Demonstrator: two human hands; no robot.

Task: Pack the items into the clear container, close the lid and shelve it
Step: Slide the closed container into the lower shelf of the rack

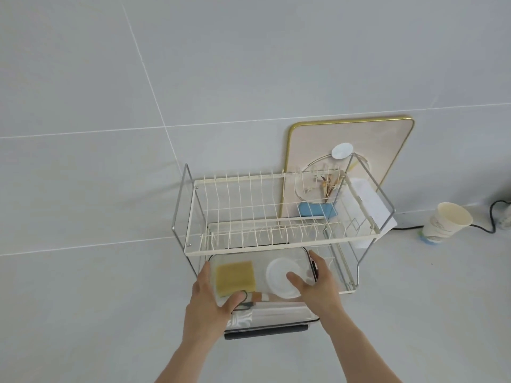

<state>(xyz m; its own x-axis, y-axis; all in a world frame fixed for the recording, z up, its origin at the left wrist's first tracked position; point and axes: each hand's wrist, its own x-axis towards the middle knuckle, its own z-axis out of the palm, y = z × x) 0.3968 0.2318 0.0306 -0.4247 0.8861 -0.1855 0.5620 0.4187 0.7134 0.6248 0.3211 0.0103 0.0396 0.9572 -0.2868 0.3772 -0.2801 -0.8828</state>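
The clear container (276, 317) with its lid on sits partly inside the lower tier of a white wire rack (279, 243). Through the lid I see a yellow sponge (235, 277), a white round disc (279, 280) and a small brown-and-white item (258, 297). My left hand (207, 302) grips the container's left side, thumb on the lid. My right hand (318, 286) grips its right side, thumb over the disc. The container's near end with a dark latch (265, 333) sticks out of the rack towards me.
The rack's upper tier holds a blue sponge (316, 209) and a white holder (367, 208) at the right. A gold-rimmed board (381, 142) leans on the wall behind. Stacked paper cups (445, 223) and a black cable (495, 217) lie at the right.
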